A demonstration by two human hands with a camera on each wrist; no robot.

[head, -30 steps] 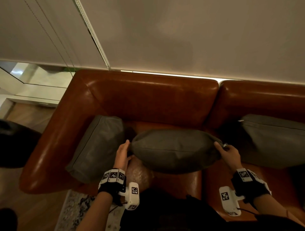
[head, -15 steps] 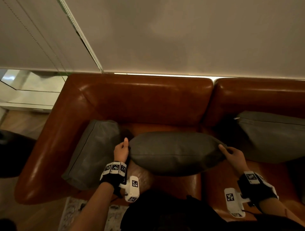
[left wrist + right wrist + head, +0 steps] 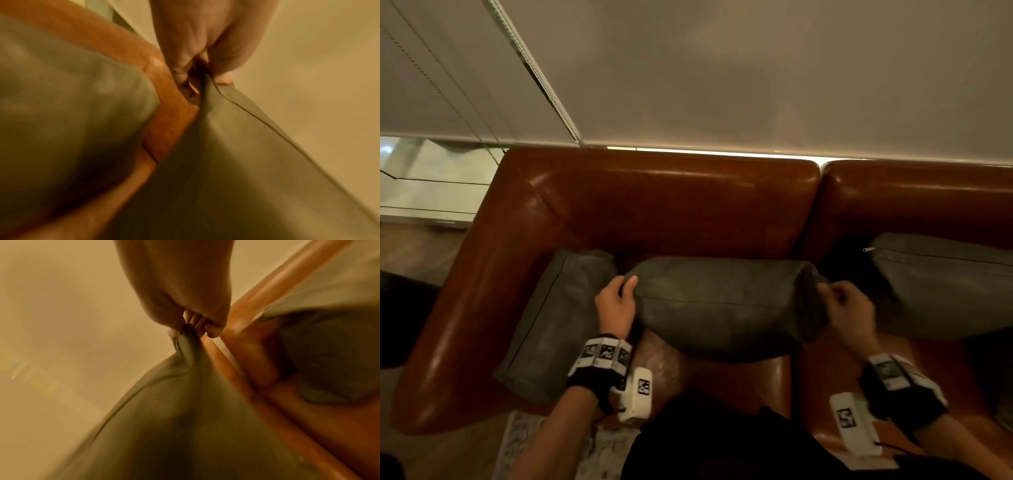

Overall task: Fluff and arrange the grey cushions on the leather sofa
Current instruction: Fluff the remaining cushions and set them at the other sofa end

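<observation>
A grey cushion (image 3: 726,305) is held up over the seat of the brown leather sofa (image 3: 671,205), its long side running left to right. My left hand (image 3: 619,298) pinches its left corner (image 3: 213,91), thumb on top. My right hand (image 3: 842,301) pinches the right corner (image 3: 187,335), the fabric bunched between thumb and fingers. A second grey cushion (image 3: 558,318) leans against the left armrest. A third grey cushion (image 3: 945,287) lies on the right seat.
A pale roller blind (image 3: 756,75) hangs behind the sofa back. A patterned rug (image 3: 592,448) lies on the floor in front of the sofa. A dark object (image 3: 400,318) sits left of the armrest. My dark-clothed body (image 3: 722,442) is close to the seat edge.
Both hands have closed onto the middle cushion's corners and raised it a little. The right hand shifted from resting at the cushion's end to pinching it.
</observation>
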